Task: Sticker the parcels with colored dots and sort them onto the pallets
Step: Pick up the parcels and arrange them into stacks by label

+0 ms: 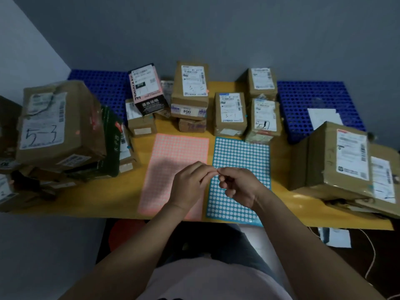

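Over the yellow table point(280, 156) and its blue dot sheet point(240, 154), I observe left hand point(188, 185) and right hand point(240, 185) pinched fingertip-to-fingertip; contents indiscernible.

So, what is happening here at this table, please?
A person at a yellow table holds the left hand and right hand fingertip to fingertip above a pink sticker sheet and a blue sticker sheet. Whether they pinch a dot is too small to tell. Labelled parcels stand around the sheets, with blue pallets behind.
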